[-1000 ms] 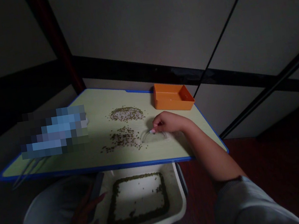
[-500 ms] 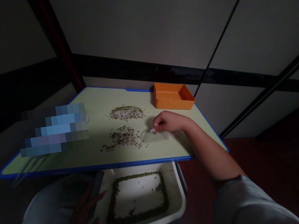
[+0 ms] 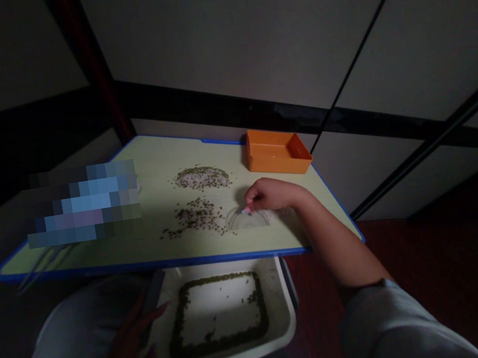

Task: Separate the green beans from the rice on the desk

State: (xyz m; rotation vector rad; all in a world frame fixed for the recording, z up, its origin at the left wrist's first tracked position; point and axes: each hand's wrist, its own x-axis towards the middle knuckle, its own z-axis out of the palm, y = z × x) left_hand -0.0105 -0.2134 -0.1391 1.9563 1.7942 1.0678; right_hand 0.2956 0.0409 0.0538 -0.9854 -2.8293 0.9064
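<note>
My right hand (image 3: 270,194) rests on a pale green table with a blue edge (image 3: 153,263). Its fingers are curled and pinch the rim of a small clear round dish (image 3: 247,219). Two loose heaps of small green beans lie to its left, the near heap (image 3: 195,216) and the far heap (image 3: 202,178). My left hand (image 3: 133,353) is low in the dark and holds the left side of a white square tray (image 3: 283,328) on my lap. Beans line that tray's inner edges.
An orange plastic box (image 3: 277,152) stands at the table's far right corner. A blurred-out patch covers the table's left part, with thin wires (image 3: 39,270) hanging off the near left edge. Grey wall panels with dark frames rise behind. Dark red floor lies to the right.
The view has shifted slightly. My right hand stays on the clear dish and my left hand keeps hold of the tray.
</note>
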